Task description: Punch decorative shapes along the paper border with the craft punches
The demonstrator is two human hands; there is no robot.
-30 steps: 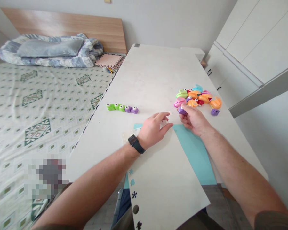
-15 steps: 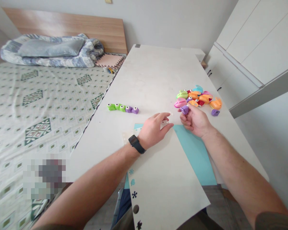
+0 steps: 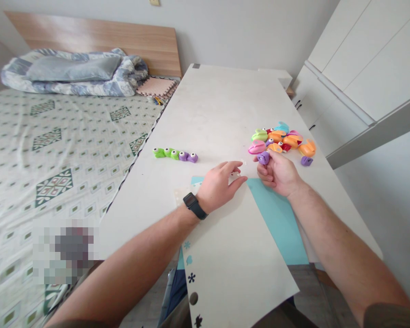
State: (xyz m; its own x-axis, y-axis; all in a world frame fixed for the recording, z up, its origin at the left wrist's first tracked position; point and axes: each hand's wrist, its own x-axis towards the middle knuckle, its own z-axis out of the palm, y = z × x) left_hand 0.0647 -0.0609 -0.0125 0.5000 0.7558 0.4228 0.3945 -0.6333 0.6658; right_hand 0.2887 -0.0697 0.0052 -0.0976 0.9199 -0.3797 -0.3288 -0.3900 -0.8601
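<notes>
My right hand [image 3: 276,171] is closed around a small purple craft punch [image 3: 263,158], raised beside the pile. Over the top of a white sheet of paper [image 3: 239,246], my left hand [image 3: 222,183] lies with thumb and fingers apart and nothing seen between them. Shapes such as a flower, a circle and a leaf are cut along the sheet's left edge. Beneath the sheet is a turquoise sheet [image 3: 276,223]. Tiny white paper bits [image 3: 243,162] lie just past my left fingertips. The white sheet's near end hangs over the table edge.
A pile of colourful craft punches [image 3: 276,136] lies at the right, with a separate purple punch [image 3: 306,161] near it. To the left, several green and purple punches [image 3: 175,155] form a row on the white table [image 3: 222,105]. A bed [image 3: 89,132] adjoins the table's left side.
The purple punch in my right hand has turned very slightly. My left hand and the sheets look the same.
</notes>
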